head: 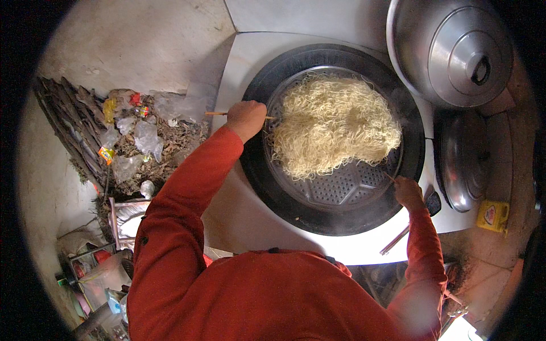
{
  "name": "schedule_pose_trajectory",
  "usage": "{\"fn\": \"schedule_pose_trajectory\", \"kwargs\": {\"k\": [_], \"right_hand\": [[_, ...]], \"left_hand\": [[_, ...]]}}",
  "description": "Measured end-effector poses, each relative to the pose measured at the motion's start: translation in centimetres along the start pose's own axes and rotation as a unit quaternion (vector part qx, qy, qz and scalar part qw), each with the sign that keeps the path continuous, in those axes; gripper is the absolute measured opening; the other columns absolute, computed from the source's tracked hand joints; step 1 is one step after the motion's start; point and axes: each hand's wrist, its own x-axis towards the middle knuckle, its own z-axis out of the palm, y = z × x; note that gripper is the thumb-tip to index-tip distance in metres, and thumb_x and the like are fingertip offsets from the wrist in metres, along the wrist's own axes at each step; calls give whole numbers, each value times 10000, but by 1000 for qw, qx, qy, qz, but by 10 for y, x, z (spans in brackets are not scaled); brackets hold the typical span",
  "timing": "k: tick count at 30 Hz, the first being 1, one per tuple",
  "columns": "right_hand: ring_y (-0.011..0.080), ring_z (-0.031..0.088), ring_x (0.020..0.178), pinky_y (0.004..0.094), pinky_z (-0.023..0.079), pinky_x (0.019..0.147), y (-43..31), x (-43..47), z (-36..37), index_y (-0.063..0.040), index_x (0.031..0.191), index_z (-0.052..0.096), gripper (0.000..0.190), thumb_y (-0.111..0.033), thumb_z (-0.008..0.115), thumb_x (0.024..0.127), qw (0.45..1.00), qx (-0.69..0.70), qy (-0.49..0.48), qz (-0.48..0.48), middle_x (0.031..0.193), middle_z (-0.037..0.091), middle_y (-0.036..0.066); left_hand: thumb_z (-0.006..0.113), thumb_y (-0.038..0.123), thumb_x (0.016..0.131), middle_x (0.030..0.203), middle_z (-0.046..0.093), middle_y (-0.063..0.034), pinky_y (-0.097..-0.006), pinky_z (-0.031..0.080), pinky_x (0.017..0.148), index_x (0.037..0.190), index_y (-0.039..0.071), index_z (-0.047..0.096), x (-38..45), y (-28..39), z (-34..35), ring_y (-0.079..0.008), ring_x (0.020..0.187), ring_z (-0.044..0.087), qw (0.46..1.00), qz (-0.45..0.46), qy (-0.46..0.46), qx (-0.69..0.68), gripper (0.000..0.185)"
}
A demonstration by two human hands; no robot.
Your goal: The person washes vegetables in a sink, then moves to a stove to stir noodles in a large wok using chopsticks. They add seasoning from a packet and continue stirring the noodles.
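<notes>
Pale thin noodles (335, 123) lie heaped on a round perforated metal steamer tray (341, 187), with the tray's lower part bare. The tray sits inside a large black wok (315, 221) set in a white-topped stove. My left hand (247, 119) is closed around a wooden chopstick (216, 113), whose other end points to the noodles' left edge. At the wok's lower right rim, my right hand (408, 192) grips a thin stick, likely a chopstick (388, 175), its tip near the noodles' lower right edge.
A large metal lid (452, 55) leans at the upper right, above another metal lid (465, 162). A yellow jug (492, 216) stands further right. A dark-headed utensil (433, 203) lies by my right wrist. Firewood sticks (72, 123) and plastic bags (148, 138) on dry leaves are at left.
</notes>
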Motion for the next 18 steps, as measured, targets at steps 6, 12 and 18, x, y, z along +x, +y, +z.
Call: {"fn": "schedule_pose_trajectory", "kwargs": {"k": [6, 12, 18], "right_hand": [[416, 666, 883, 524, 540, 757, 1, 9, 4, -57, 968, 657, 207, -218, 540, 911, 998, -38, -39, -20, 959, 685, 200], [372, 672, 902, 486, 548, 781, 4, 10, 10, -83, 962, 678, 184, -195, 555, 884, 1000, -7, 18, -14, 953, 688, 166], [329, 691, 886, 456, 564, 763, 0, -2, 8, -137, 1026, 685, 206, -205, 560, 876, 999, 4, 45, -3, 969, 698, 125]], "left_hand": [[601, 113, 817, 783, 698, -157, -469, 561, 648, 756, 55, 731, 3, 24, -13, -335, 758, 704, 995, 59, 33, 74, 155], [580, 115, 818, 804, 720, -146, -451, 562, 670, 779, 76, 754, 27, 32, 3, -316, 796, 716, 988, 98, 11, 118, 183], [620, 160, 841, 856, 715, -180, -477, 555, 713, 831, 38, 747, 31, 2, 27, -361, 810, 696, 997, -36, -73, -15, 177]]}}
